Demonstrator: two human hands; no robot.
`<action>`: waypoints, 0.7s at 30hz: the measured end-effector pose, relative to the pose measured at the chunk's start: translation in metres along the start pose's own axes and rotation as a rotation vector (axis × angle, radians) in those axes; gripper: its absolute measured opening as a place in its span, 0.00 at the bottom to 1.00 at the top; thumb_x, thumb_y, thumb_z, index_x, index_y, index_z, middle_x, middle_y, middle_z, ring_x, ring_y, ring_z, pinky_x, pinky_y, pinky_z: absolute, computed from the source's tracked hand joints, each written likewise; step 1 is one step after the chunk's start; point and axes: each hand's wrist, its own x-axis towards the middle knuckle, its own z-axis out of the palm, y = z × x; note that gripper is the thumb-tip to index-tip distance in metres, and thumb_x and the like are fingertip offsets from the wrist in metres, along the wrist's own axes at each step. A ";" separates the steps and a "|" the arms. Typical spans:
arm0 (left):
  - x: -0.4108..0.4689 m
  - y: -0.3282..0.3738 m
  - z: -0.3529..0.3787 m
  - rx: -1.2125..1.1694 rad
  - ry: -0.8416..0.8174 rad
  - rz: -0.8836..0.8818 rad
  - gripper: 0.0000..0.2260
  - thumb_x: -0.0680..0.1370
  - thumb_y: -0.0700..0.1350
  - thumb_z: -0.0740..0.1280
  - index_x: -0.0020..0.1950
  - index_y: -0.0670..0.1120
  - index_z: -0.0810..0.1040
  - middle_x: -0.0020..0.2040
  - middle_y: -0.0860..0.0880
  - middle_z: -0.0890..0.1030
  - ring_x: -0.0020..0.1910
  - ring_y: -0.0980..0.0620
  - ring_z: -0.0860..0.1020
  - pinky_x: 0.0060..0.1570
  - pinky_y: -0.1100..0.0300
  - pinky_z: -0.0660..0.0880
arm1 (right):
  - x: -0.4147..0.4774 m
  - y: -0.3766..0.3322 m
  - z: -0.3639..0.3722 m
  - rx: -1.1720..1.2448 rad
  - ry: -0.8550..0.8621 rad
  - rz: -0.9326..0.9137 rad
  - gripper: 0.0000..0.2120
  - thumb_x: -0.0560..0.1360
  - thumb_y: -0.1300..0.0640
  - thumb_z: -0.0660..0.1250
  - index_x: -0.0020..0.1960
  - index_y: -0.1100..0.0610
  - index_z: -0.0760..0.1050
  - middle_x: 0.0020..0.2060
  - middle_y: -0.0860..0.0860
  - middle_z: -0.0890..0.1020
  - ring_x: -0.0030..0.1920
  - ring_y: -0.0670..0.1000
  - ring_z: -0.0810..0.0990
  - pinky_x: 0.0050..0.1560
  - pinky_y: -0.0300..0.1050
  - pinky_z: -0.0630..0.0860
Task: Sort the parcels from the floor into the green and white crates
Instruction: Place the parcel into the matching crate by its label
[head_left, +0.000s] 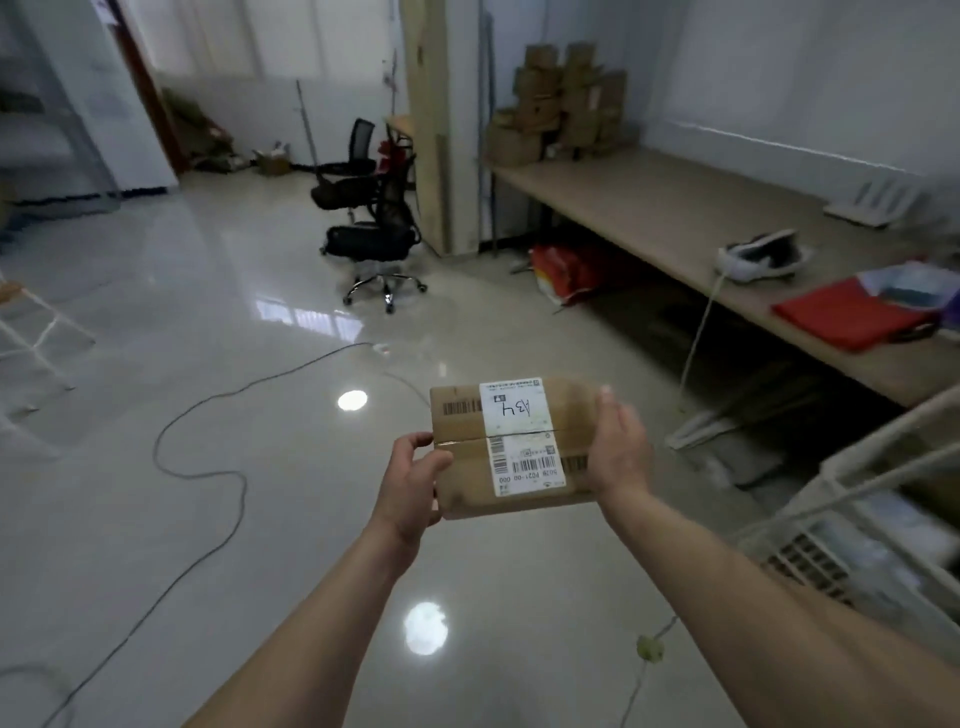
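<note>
Cardboard parcel (519, 441) held level above the glossy floor (208, 312). Left hand (415, 483) pinches its left edge, thumb on top; right hand (618, 447) presses flat against the right side. Risk: the unclasped right side may slip, dropping the parcel short of the white crate (872, 441). Handwritten label (514, 408) reads "A34".

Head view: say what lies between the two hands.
The cardboard parcel, in the head view: the left hand grips one side, the right hand presses the other.
</note>
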 end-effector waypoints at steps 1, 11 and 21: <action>0.005 0.006 0.031 0.026 -0.048 0.005 0.13 0.80 0.43 0.61 0.65 0.49 0.71 0.52 0.47 0.83 0.45 0.46 0.79 0.39 0.57 0.71 | 0.015 0.004 -0.026 0.024 0.047 0.011 0.19 0.84 0.38 0.55 0.49 0.52 0.75 0.44 0.49 0.78 0.51 0.55 0.76 0.53 0.50 0.69; 0.004 0.027 0.289 0.155 -0.448 0.003 0.17 0.80 0.40 0.62 0.67 0.53 0.73 0.51 0.51 0.83 0.43 0.52 0.80 0.40 0.58 0.74 | 0.092 0.050 -0.247 0.115 0.462 0.137 0.26 0.84 0.35 0.50 0.64 0.52 0.77 0.53 0.49 0.78 0.53 0.52 0.75 0.56 0.49 0.68; 0.026 0.009 0.430 0.276 -0.784 -0.066 0.18 0.80 0.40 0.62 0.69 0.52 0.73 0.60 0.47 0.81 0.50 0.50 0.80 0.40 0.57 0.75 | 0.112 0.094 -0.339 0.191 0.767 0.272 0.25 0.84 0.34 0.50 0.54 0.49 0.80 0.51 0.46 0.82 0.52 0.50 0.79 0.61 0.54 0.74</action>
